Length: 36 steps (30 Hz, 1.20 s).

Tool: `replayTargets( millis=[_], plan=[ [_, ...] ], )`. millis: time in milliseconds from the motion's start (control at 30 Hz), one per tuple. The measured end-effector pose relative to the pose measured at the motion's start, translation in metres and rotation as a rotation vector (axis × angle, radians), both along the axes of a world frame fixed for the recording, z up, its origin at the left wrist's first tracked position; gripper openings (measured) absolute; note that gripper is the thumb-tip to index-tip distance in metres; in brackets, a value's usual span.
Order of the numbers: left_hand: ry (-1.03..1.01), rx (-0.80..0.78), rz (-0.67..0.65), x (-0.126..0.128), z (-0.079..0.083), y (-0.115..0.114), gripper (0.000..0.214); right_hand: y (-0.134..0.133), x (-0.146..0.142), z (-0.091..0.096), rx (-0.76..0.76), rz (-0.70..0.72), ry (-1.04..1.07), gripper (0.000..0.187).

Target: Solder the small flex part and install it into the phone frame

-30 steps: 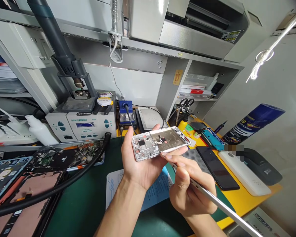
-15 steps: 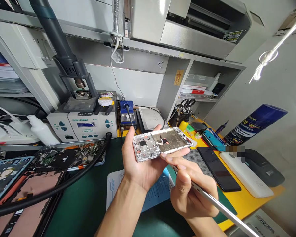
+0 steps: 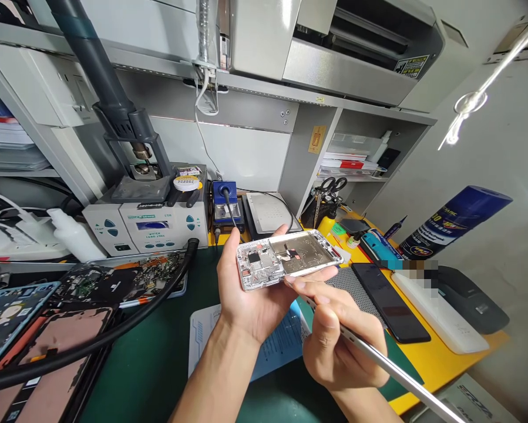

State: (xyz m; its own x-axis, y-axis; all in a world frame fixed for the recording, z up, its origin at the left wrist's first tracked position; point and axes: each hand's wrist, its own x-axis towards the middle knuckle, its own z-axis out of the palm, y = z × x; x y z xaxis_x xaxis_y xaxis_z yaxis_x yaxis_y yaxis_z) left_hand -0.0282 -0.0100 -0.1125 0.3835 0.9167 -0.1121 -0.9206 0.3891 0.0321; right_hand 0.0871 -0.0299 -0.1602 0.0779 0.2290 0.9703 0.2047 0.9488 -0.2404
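Observation:
My left hand [image 3: 250,299] holds an opened silver phone frame [image 3: 288,257] above the green mat, its inner side up, with a small board and black chips showing at its left end. Thumb and fingers wrap the frame's edges. My right hand [image 3: 340,341] is closed in a pinch on a long thin metal tool [image 3: 391,369] whose shaft runs off toward the lower right. The tool's tip lies under the frame's near edge, hidden by my fingers.
A hot-air rework station [image 3: 147,220] stands at the back with its black hose [image 3: 91,341] crossing the mat. Disassembled phones [image 3: 43,329] lie at left. A black phone [image 3: 389,302], white power bank [image 3: 440,314], blue spray can [image 3: 455,220] and scissors holder [image 3: 328,200] sit at right.
Barely any. Both hands keep their grip, and the frame and the view have shifted only slightly.

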Motion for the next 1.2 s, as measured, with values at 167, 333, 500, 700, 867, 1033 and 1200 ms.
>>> replayTargets(
  millis=[167,333,500,700,867,1033,1200],
  plan=[
    [0.037,-0.039,0.005,0.0009,0.0017,-0.0001,0.083,-0.002,-0.0004,0.0013,-0.026,0.041,-0.009,0.026],
    [0.046,-0.034,0.005,0.0008,0.0014,-0.0002,0.083,-0.0024,-0.001,0.0044,-0.018,0.045,-0.017,0.031],
    [0.04,-0.029,-0.01,-0.0002,0.0028,-0.0007,0.079,-0.0015,-0.0013,0.0018,-0.003,0.067,0.012,0.028],
    [0.044,-0.031,-0.008,-0.0011,0.0045,-0.0011,0.079,0.0001,-0.0016,-0.002,0.002,0.059,0.004,0.026],
    [0.02,-0.044,-0.022,-0.0019,0.0041,-0.0012,0.079,0.0011,-0.0032,-0.0018,0.015,0.042,0.009,0.023],
    [0.012,-0.04,-0.019,-0.0012,0.0007,-0.0002,0.079,-0.0003,-0.0022,-0.002,-0.025,0.076,-0.025,0.03],
    [0.013,-0.038,-0.019,-0.0012,-0.0008,0.0004,0.078,-0.0017,-0.0009,-0.0026,-0.038,0.096,-0.005,0.026]
  ],
)
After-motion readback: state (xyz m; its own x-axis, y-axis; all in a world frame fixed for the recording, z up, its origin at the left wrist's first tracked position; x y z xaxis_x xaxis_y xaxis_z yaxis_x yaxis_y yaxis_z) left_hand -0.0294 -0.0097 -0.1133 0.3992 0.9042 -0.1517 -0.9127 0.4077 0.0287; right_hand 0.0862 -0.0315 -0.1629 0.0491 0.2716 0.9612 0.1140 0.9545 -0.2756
